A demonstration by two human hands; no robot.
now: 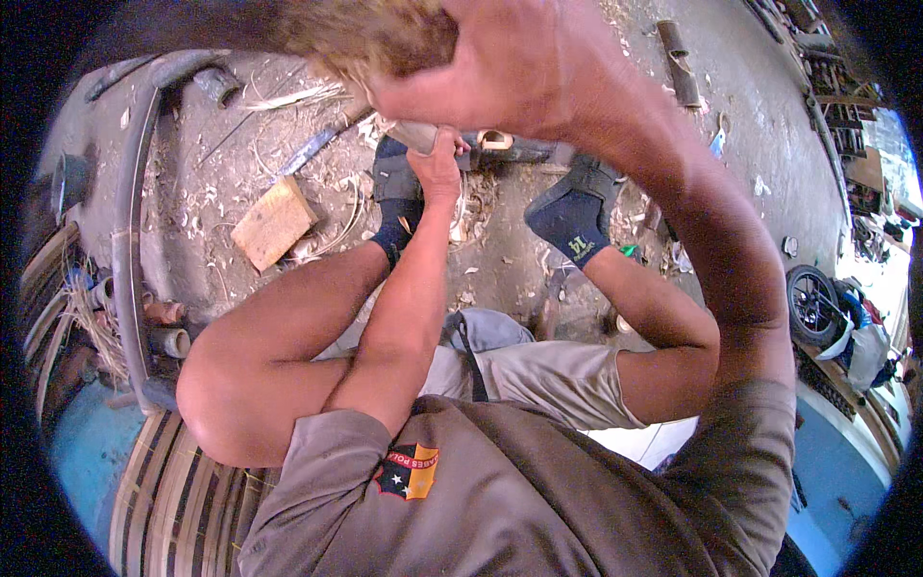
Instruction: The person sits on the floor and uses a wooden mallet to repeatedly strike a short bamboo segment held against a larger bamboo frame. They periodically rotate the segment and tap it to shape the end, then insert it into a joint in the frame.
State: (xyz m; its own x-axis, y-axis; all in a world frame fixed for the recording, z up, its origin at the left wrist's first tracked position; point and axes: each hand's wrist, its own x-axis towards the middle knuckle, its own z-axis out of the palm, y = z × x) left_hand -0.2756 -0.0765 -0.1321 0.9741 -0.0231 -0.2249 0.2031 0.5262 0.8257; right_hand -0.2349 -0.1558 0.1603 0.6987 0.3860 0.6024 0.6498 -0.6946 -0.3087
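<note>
My right hand is raised close to the camera, closed round a rough brown chunk that looks like wood; blur hides its full shape. Lower down, my left hand wraps round a short pale piece, perhaps bamboo, between my feet. Beside that hand lies a bamboo tube with its cut end showing. A long blade rests on the ground to the left, its upper end partly hidden. Near it lies a yellowish wood block.
Pale shavings litter the floor. A long dark pole runs along the left, with split bamboo strips below it. A bamboo length lies at the far right. A wheel stands at the right edge.
</note>
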